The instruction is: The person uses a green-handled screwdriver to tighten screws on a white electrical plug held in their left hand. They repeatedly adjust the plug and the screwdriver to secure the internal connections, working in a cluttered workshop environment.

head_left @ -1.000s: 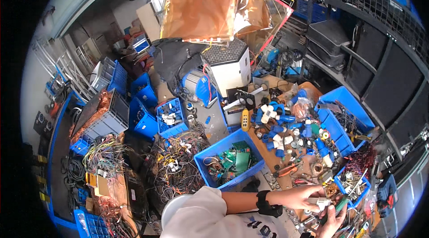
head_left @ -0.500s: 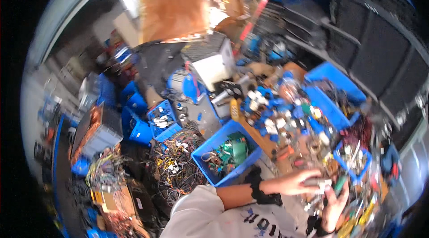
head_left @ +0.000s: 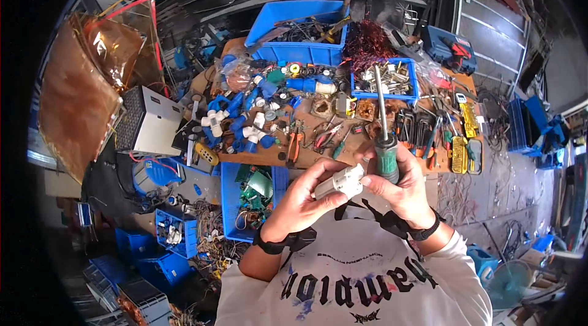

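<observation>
The left hand point(head_left: 300, 202) is curled around a white part point(head_left: 340, 184). The right hand point(head_left: 409, 190) is wrapped around 1 green screwdriver point(head_left: 386, 160), tip up.

On the bench point(head_left: 253, 159) I see a blue bin point(head_left: 297, 53), a dark red tangle point(head_left: 367, 42) beside it, and orange pliers point(head_left: 299, 139).

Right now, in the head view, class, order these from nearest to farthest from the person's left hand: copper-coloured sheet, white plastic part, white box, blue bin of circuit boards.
From the left hand:
1. White plastic part: held in it.
2. Blue bin of circuit boards: just left.
3. White box: farther left.
4. Copper-coloured sheet: far left.
</observation>
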A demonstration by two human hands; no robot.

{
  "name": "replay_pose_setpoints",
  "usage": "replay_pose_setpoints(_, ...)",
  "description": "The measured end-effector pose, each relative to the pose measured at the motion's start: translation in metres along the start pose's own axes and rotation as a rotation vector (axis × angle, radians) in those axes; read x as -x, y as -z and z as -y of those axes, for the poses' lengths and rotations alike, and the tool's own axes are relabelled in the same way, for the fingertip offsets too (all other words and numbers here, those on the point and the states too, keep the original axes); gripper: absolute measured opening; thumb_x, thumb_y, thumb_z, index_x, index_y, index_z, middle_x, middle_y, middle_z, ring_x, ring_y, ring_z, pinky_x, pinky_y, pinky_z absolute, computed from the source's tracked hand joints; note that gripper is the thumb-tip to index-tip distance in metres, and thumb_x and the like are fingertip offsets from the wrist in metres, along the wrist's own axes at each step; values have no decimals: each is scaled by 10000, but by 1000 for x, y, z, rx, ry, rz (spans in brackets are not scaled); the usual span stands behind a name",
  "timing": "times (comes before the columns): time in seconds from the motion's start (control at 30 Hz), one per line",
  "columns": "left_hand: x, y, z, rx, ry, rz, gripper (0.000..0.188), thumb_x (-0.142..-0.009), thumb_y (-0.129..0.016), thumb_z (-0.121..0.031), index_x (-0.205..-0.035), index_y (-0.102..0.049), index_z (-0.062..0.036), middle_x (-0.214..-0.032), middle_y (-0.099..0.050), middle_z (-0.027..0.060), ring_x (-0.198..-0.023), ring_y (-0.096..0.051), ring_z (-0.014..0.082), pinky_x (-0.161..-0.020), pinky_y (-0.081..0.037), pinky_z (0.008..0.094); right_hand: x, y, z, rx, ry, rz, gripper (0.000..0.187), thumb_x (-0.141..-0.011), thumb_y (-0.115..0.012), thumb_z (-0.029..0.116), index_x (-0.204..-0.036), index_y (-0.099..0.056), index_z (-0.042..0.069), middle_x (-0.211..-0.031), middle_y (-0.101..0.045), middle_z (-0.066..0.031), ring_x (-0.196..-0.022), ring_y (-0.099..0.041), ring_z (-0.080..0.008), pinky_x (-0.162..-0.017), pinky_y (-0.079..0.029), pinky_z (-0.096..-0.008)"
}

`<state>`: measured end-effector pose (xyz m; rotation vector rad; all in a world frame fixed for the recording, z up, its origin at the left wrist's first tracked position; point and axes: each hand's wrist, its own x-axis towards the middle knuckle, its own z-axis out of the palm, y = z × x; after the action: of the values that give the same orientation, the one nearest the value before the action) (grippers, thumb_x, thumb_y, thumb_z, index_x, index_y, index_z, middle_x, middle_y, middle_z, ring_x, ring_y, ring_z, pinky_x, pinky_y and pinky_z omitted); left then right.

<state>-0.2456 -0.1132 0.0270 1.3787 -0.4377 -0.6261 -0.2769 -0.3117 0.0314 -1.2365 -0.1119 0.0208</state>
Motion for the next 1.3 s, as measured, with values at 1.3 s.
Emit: replay_pose_setpoints(1.3, 2, -23, 8, 126, -57, -43, 392, -973, -515, -239, -1244, -432, 33, -905, -622, 112, -676, -572, 119, -603, -471, 248, -3, 8, 6, -264, -68, -169, 364, -779, -748, 69, -1080, -543, 71, -1020, -625, -60, -750, -589, -89, -581, -488, -207)
